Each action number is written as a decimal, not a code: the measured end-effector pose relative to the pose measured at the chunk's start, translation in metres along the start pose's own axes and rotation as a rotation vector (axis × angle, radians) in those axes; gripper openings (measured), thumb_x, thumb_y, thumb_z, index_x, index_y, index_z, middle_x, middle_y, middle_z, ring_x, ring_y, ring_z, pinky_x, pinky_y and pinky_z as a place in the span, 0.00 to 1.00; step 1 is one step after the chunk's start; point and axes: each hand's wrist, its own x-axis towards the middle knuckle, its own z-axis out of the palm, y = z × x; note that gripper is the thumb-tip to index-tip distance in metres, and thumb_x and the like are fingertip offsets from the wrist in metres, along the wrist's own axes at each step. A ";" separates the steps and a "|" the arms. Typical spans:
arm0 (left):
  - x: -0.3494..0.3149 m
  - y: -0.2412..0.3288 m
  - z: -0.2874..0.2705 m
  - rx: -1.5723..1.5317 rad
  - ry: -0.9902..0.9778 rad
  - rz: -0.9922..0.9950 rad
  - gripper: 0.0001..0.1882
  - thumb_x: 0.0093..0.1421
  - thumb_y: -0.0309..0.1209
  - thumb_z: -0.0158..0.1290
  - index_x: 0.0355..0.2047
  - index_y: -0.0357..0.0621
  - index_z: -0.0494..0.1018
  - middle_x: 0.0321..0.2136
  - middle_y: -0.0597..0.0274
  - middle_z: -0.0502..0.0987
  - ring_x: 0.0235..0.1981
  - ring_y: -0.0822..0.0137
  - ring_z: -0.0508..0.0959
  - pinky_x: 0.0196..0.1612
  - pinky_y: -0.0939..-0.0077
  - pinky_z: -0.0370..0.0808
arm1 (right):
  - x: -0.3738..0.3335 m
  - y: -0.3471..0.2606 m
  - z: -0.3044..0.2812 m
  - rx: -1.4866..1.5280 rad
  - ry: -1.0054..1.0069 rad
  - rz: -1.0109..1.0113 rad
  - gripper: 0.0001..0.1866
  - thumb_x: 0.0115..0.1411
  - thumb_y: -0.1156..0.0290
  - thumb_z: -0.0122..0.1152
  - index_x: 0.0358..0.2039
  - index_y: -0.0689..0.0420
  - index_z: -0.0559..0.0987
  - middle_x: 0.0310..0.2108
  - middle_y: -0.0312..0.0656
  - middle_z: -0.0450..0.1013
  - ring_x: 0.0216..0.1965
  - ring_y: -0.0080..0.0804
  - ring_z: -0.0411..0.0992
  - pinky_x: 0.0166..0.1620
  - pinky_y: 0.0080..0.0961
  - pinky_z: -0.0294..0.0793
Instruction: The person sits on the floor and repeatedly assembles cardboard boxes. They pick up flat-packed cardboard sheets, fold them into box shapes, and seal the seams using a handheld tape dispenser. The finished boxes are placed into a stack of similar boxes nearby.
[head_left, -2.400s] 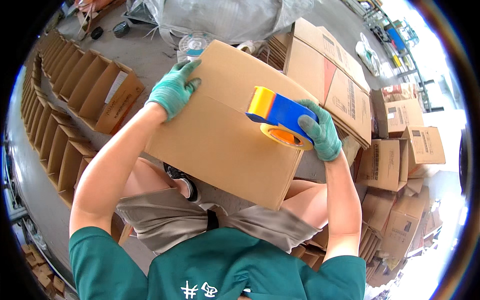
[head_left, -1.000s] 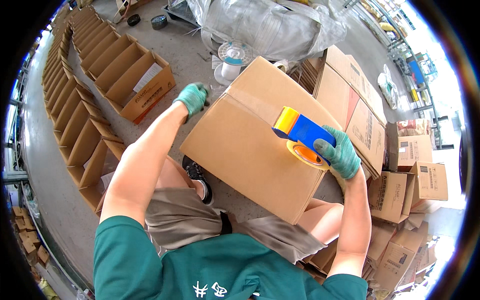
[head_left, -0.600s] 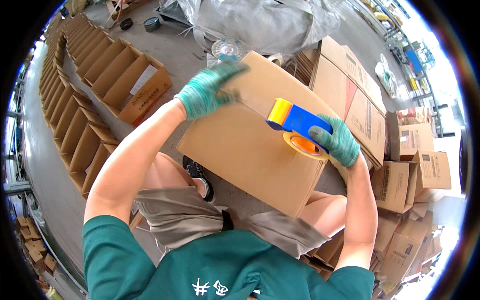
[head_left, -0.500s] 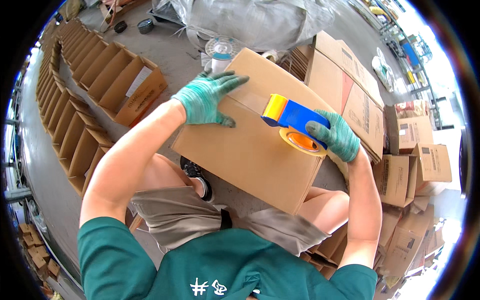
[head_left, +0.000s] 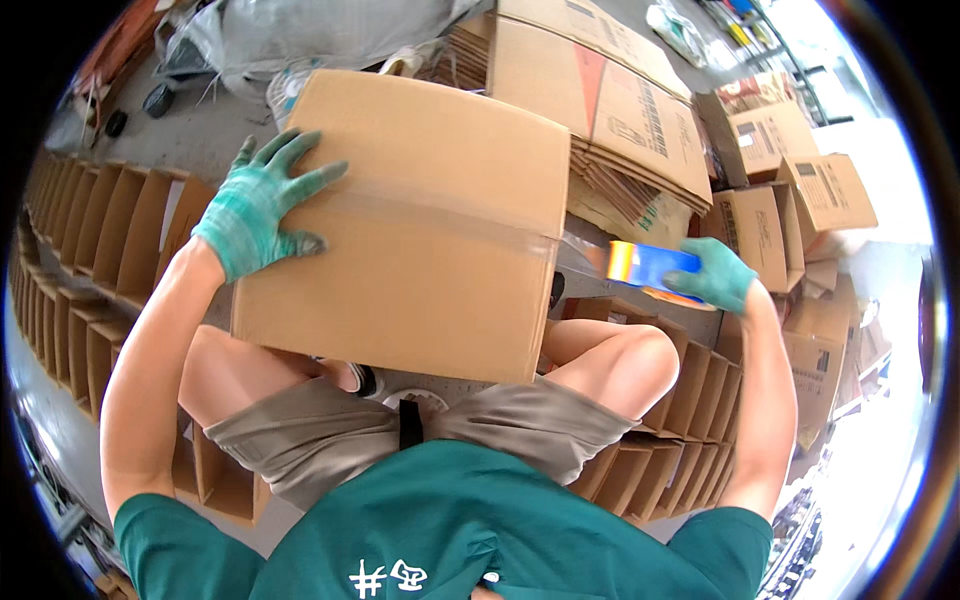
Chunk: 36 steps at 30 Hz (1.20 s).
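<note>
In front of my legs stands a brown cardboard box (head_left: 400, 290), its top flaps closed. A strip of clear tape (head_left: 445, 212) runs across the middle of its top to the right edge. My left hand (head_left: 262, 205), in a green glove, rests on the box's left side with fingers spread. Off the right edge, my gloved right hand (head_left: 722, 275) grips a blue and yellow tape dispenser (head_left: 650, 265). Between box and dispenser a stretch of tape seems to hang, blurred by motion.
Flattened cartons (head_left: 640, 110) are stacked beyond the box to the right. Open boxes (head_left: 760, 230) stand farther right. Rows of open cartons (head_left: 100, 220) line the left, with more cartons (head_left: 680, 400) beside my right knee. Grey plastic sheeting (head_left: 290, 40) lies at the back.
My right hand has drawn the dispenser from above the box out past its right edge. The tape strip now crosses the top. The view has turned, and my left hand stays on the box.
</note>
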 end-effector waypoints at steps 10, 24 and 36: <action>0.063 0.083 0.011 0.088 -0.006 0.346 0.38 0.60 0.58 0.51 0.70 0.68 0.61 0.75 0.57 0.47 0.75 0.44 0.44 0.70 0.26 0.36 | 0.054 -0.065 0.073 0.114 0.075 -0.309 0.30 0.57 0.53 0.65 0.58 0.50 0.76 0.44 0.52 0.80 0.44 0.52 0.79 0.48 0.42 0.77; 0.196 0.229 0.013 0.148 -0.290 0.625 0.29 0.63 0.57 0.44 0.37 0.49 0.86 0.45 0.61 0.81 0.57 0.56 0.74 0.70 0.25 0.40 | 0.117 -0.022 0.086 -0.253 0.496 -0.295 0.12 0.59 0.63 0.61 0.45 0.42 0.79 0.34 0.43 0.81 0.38 0.51 0.79 0.39 0.46 0.76; 0.179 0.214 0.020 -0.195 0.094 0.687 0.17 0.60 0.47 0.51 0.28 0.52 0.83 0.35 0.63 0.81 0.50 0.56 0.77 0.67 0.25 0.50 | 0.307 -0.021 0.016 -0.145 0.788 0.060 0.32 0.65 0.60 0.59 0.69 0.43 0.64 0.55 0.54 0.73 0.58 0.51 0.72 0.63 0.57 0.63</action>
